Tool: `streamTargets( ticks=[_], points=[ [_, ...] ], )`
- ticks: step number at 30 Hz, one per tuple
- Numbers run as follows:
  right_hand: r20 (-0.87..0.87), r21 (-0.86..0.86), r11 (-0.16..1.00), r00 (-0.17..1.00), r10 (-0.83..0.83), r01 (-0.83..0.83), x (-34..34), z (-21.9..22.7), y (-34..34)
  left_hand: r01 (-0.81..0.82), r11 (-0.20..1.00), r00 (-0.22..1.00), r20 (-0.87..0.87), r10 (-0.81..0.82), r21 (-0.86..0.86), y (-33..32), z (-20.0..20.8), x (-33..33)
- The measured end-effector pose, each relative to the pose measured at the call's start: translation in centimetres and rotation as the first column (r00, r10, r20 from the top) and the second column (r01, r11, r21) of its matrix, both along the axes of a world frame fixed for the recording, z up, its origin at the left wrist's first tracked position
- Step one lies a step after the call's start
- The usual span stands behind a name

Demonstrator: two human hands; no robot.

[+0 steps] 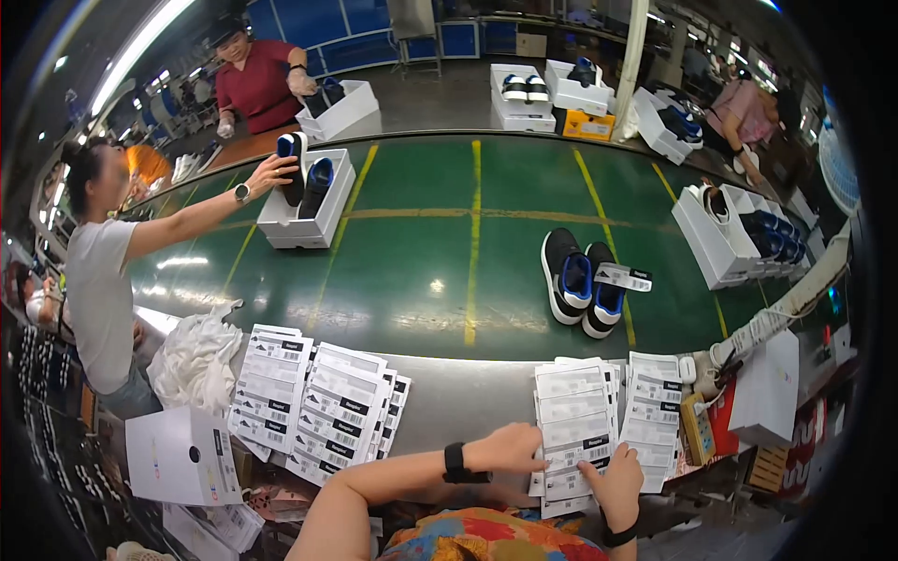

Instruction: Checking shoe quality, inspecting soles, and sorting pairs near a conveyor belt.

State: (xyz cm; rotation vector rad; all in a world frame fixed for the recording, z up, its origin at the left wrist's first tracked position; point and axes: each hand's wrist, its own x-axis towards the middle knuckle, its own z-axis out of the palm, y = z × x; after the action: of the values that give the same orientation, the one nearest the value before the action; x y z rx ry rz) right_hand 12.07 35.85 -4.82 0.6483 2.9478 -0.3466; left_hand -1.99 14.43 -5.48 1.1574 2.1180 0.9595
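Observation:
Several printed label sheets (572,411) lie in a stack on the metal ledge before me. At their left edge, my left hand (505,449) has its fingers curled down onto the paper, closed at the sheet's margin. My right hand (615,491) rests over the lower right of this stack, its thumb on the paper and its fingers apart from the thumb, near a second label stack (652,411). Farther off, on the green conveyor belt, stands a pair of black sneakers (582,285) with blue linings; a label tag (624,277) lies across the right shoe.
More label sheets (323,402), crumpled white paper (196,360) and a white shoebox (182,458) sit to my left. Across the belt, one co-worker's hand holds a shoe over an open box (309,220). Boxed shoes (744,234) stand at right, near a white pole (786,294).

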Motion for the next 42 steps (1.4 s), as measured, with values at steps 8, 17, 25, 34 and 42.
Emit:
streamTargets(
  ticks=[8,17,25,34,42],
  points=[
    [-0.267,-0.032,0.988,0.954,0.14,-0.154,-2.6,2.7,-0.6,0.22,0.972,0.973,0.089,-0.213,-0.078,0.1,1.9,-1.5],
    [-0.34,-0.22,0.899,0.894,0.293,-0.378,-5.3,5.0,-3.4,-0.279,0.912,0.32,0.924,-0.208,0.302,-1.7,5.3,-5.8],
    [-0.38,-0.415,0.822,0.895,0.234,-0.391,-7.6,6.2,-5.8,-0.73,0.679,-0.178,0.934,-0.31,0.086,-1.2,2.3,-6.4],
    [-0.339,-0.441,0.795,0.897,0.283,-0.418,-8.7,6.2,-5.9,-0.711,0.703,-0.223,0.949,-0.222,-0.003,-0.6,1.2,-4.9],
    [-0.315,-0.358,0.829,0.891,0.326,-0.43,-8.1,5.4,-4.6,-0.718,0.695,-0.24,0.926,-0.291,0.032,-1.5,2.1,-5.4]
  ],
)
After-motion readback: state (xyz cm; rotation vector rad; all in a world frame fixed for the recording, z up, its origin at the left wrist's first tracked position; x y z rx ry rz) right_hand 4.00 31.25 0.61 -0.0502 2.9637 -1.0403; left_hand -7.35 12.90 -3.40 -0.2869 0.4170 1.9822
